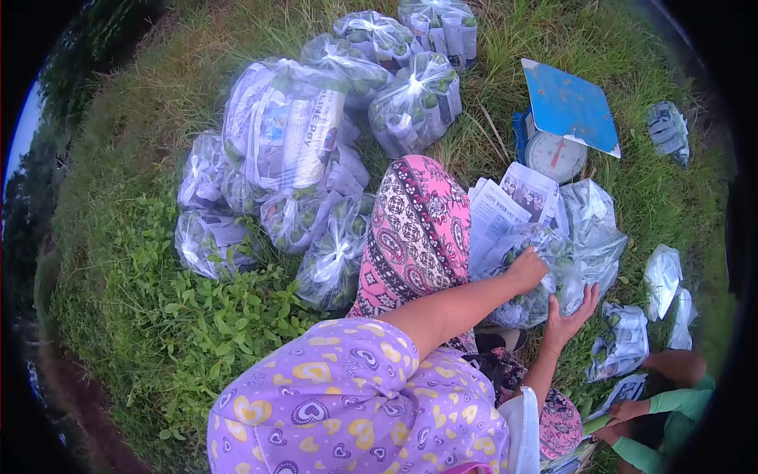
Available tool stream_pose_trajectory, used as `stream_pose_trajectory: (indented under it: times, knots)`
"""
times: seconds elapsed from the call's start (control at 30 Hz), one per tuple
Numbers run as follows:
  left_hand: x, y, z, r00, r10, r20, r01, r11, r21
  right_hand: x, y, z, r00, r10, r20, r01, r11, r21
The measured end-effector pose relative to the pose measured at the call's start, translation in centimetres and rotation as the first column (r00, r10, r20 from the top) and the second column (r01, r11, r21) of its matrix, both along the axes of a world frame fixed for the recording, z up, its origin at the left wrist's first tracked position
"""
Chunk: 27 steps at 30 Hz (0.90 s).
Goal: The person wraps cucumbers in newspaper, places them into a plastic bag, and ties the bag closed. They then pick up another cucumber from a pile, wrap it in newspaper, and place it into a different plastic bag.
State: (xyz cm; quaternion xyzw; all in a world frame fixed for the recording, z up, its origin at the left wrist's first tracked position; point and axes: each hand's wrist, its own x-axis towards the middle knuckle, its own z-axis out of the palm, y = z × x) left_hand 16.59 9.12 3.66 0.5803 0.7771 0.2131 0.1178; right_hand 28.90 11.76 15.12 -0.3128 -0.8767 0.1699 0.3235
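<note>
Left hand (527,270) was curled at the top of a plastic bag (513,313) of green produce, its exact grip indeterminable; the right hand (565,317) was spread against the side. This bag, near the scale (557,156), appeared untied and therefore unfinished. Several filled bags (284,130) appeared complete, while newspaper sheets (496,215) lay loose beside the work.

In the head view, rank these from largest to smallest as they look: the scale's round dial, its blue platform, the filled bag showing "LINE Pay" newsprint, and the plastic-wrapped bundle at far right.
1. Filled bag
2. Blue platform
3. Round dial and plastic-wrapped bundle: too alike to rank.
</note>
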Motion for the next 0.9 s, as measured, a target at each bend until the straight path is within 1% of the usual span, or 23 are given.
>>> stream_pose_trajectory:
  times: [0.1,0.13,0.2,0.23,0.27,0.3,0.33,0.37,0.4,0.5,0.6,0.67,0.7,0.73,0.77,0.8,0.83,0.87,0.9]
  knots:
    - [-0.1,-0.2,0.3,1.000,-0.007,0.004,0.007,1.000,0.019,1.1,0.7,-3.4,0.994,-0.054,-0.092,0.037,0.984,-0.175]
    - [0.0,-0.1,-0.3,1.000,-0.002,-0.008,0.002,1.000,0.030,1.4,1.0,-5.0,0.997,-0.070,-0.040,0.062,0.982,-0.179]
    - [0.4,0.2,-0.5,0.999,0.000,-0.034,0.001,0.999,0.033,3.3,3.4,-10.6,0.998,-0.009,0.060,0.015,0.994,-0.113]
    - [0.4,0.2,-0.5,0.999,0.000,-0.052,0.002,1.000,0.024,2.7,3.8,-11.1,0.994,0.023,0.105,-0.014,0.997,-0.081]
    - [0.3,0.1,-0.4,0.997,0.001,-0.072,0.000,1.000,0.013,2.5,4.3,-11.3,0.996,-0.001,0.092,0.016,0.987,-0.163]
    - [0.3,-0.1,-0.4,0.997,-0.011,-0.080,0.011,1.000,-0.008,1.3,4.0,-10.7,0.993,-0.074,-0.087,0.043,0.948,-0.315]
    - [0.3,-0.1,-0.2,0.996,-0.022,-0.088,0.019,0.999,-0.027,-0.4,3.6,-9.7,0.954,-0.167,-0.251,0.034,0.887,-0.461]
    - [0.2,0.0,0.0,0.995,-0.031,-0.094,0.027,0.999,-0.046,-1.5,3.6,-9.1,0.880,-0.275,-0.388,-0.008,0.807,-0.590]
    - [0.2,0.0,0.0,0.996,-0.024,-0.086,0.020,0.999,-0.039,-1.3,4.1,-9.3,0.886,-0.389,-0.252,0.080,0.664,-0.744]
    - [0.2,0.2,-0.4,0.994,-0.031,-0.101,0.030,0.999,-0.012,-1.2,5.2,-10.3,0.829,-0.392,-0.399,-0.062,0.645,-0.762]
    - [0.0,0.0,0.2,0.992,-0.060,-0.110,0.059,0.998,-0.010,-0.2,6.1,-12.8,0.757,-0.579,-0.303,0.030,0.494,-0.869]
    - [-0.1,0.1,0.2,0.991,-0.071,-0.117,0.074,0.997,0.025,-1.0,5.7,-12.9,0.745,-0.598,-0.297,0.072,0.514,-0.855]
    - [-0.1,0.1,0.1,0.992,-0.070,-0.107,0.073,0.997,0.023,-0.6,6.0,-14.3,0.828,-0.468,-0.309,0.100,0.666,-0.739]
    - [-0.1,0.2,0.1,0.993,-0.069,-0.095,0.071,0.997,0.022,-1.2,5.1,-11.1,0.911,-0.365,-0.190,0.165,0.747,-0.645]
    - [-0.3,0.2,0.2,0.993,-0.086,-0.085,0.087,0.996,0.004,-0.7,5.7,-12.7,0.951,-0.259,-0.167,0.124,0.817,-0.563]
    - [-0.4,0.2,0.5,0.992,-0.097,-0.076,0.096,0.995,-0.017,-0.6,5.3,-11.1,0.973,-0.192,-0.125,0.108,0.866,-0.488]
    - [-0.4,0.1,0.9,0.991,-0.089,-0.104,0.086,0.996,-0.034,-1.0,4.5,-9.3,0.990,-0.121,-0.071,0.081,0.906,-0.416]
    - [-0.4,0.0,1.2,0.988,-0.073,-0.133,0.067,0.997,-0.050,-1.0,4.1,-8.5,0.996,-0.073,-0.042,0.056,0.949,-0.309]
    - [-0.4,0.1,0.3,0.996,-0.020,-0.086,0.021,1.000,0.013,-1.1,3.8,-7.9,1.000,-0.020,-0.003,0.019,0.978,-0.205]
